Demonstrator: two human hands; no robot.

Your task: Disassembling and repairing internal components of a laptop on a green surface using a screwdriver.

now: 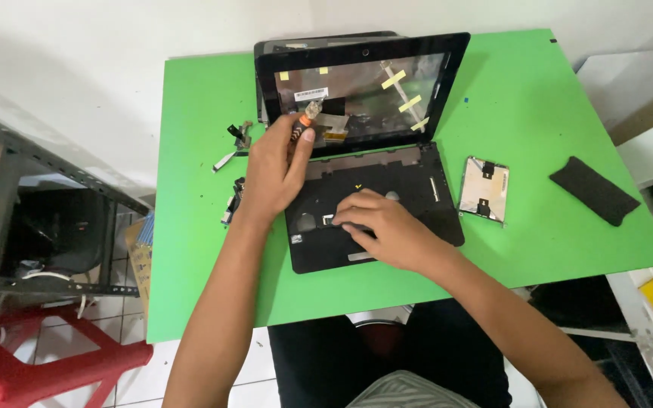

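A small black laptop [410,174] with its keyboard removed lies open on the green table [205,249]. Its screen frame [364,91] holds no panel and shows yellow tape strips. My left hand [277,170] hovers over the laptop's left hinge area, gripping a small screwdriver with an orange collar [305,119], tip pointing down. Flat on the bare palm-rest, near its middle, lies my right hand [379,227], fingertips pressing on the base.
A silver hard drive [484,189] lies right of the laptop, a black pad [593,190] farther right. Small loose parts and cables [236,140] sit left of the laptop. A metal shelf [32,204] and red stool [47,363] stand to the left.
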